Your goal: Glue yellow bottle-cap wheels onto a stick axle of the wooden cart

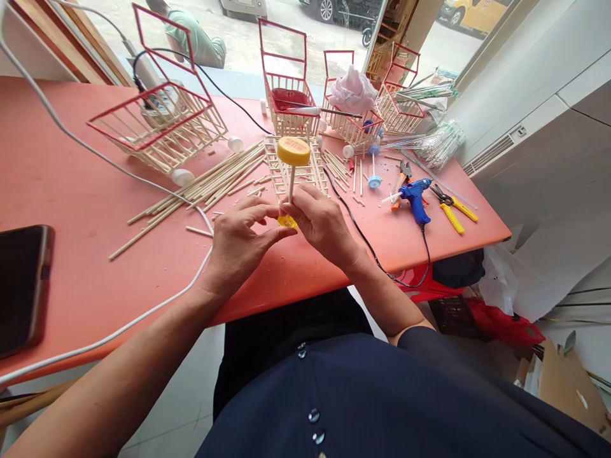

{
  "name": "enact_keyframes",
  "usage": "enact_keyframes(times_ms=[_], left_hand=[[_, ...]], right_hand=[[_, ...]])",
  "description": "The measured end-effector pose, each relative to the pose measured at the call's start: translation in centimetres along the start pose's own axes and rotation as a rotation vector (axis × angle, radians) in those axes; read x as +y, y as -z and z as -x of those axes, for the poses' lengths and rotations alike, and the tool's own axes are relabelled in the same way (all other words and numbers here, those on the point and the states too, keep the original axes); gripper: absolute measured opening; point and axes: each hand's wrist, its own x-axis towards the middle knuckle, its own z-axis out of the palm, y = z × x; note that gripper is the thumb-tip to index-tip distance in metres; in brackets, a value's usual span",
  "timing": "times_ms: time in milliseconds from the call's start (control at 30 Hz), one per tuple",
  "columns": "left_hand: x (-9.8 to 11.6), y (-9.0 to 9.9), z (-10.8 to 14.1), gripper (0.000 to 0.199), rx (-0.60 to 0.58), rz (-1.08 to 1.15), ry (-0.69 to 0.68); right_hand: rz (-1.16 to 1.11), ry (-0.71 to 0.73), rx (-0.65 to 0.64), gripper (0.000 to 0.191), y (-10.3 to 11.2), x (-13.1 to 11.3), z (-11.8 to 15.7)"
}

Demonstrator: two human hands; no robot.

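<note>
Nearest the camera, a dark blue shirt (334,394) with shiny buttons is seen below the front edge of the red counter (95,267). Above that edge, a thin stick (291,181) is held nearly upright, with an upper yellow cap (293,151) at its top and a lower yellow cap (287,221) at its foot. The stick is pinched low down by the fingers of the right hand (324,226), while the lower yellow cap is held between the thumb and fingers of the left hand (243,238).

Just behind the hands, a flat stick frame (275,170) is partly hidden by the upper yellow cap. Loose wooden sticks (214,183) are spread to its left. Beyond, four red-edged stick baskets are lined up, and a crumpled white bundle (353,90) is rested on one of them. To the right, a blue glue gun (415,194) is laid between orange-handled cutters (395,194) and yellow-handled pliers (452,207). At far left, a dark phone (23,286) is placed beside a white cable (143,181). Through the opening, a person in light green (195,38) is seen.
</note>
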Motion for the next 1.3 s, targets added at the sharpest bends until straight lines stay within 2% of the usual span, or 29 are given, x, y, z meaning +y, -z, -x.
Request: enact_keyframes(times_ms=[267,1300], left_hand=[[0.25,0.18,-0.03,0.013,-0.027,-0.008,-0.004],[0.41,0.22,-0.02,0.015,-0.001,-0.024,0.01]], right_hand=[[-0.025,-0.013,-0.02,0.037,0.09,-0.07,-0.02],[-0.02,-0.022,-0.009,0.041,0.01,-0.13,0.0]])
